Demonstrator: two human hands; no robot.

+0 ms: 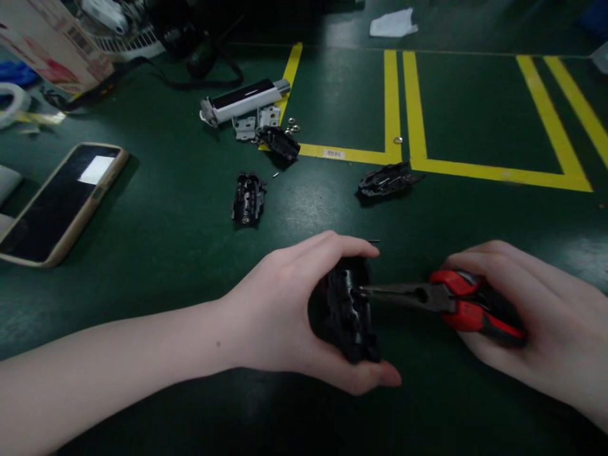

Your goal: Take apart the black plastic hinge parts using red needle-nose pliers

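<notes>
Head view showed the left hand (285,301) grasping a black plastic housing with a hollowed face (356,316) between its thumb below and its fingers above, above the near middle of a dark green tabletop (166,259). The right hand (536,316) was clenched around long-nosed pliers with red and black handles (427,296), whose dark metal tips reached leftward to the housing's hollow; blur hid whether they pinched anything there. Good work at this point seemed to call for a firm left grip at both ends of the housing, leaving the hollow exposed, with the fingertips out of the pliers' line. A straight, gentle pull or push would probably have suited better than twisting, since a sideways lever might have cracked the thin plastic walls or let the tips slip. Tilting the hollow toward the light would likely have helped too, as it looked dim inside. Beyond the left hand lay a small black plastic shell with metal bits inside (247,199), with a tiny silvery pin (275,175) just to its right; farther right lay a jagged black plastic piece (386,181). Such a small pin could easily have rolled away, so a careful elbow was advisable.
</notes>
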